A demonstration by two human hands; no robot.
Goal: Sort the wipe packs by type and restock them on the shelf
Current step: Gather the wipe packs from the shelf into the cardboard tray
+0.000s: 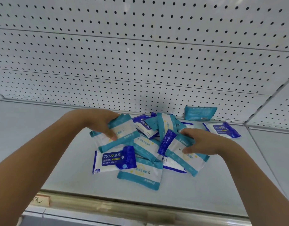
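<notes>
The head camera shows both hands over a messy pile of packs [145, 144] on the grey shelf [59, 160].

The left hand [106, 126] pinches a teal pack [124, 126], with the thumb on top and the fingers under it. The right hand [200, 141] pinches a second teal pack [179, 154] the same way, its thumb pressing the white middle. The pile lies between the two hands and just below them, teal and dark blue packs all mixed up.

A blue alcohol pack [112, 159] lies right under the left hand. Past the right hand, a lone blue pack [222, 129] lies flat. A standing teal pack [200, 113] leans on the white wall with holes [140, 62].

The packs are flat, soft bags of shiny plastic. They look light and squishy, and I think they could slide off each other. A good place to hold one is across the middle or by its flat end strip.
</notes>
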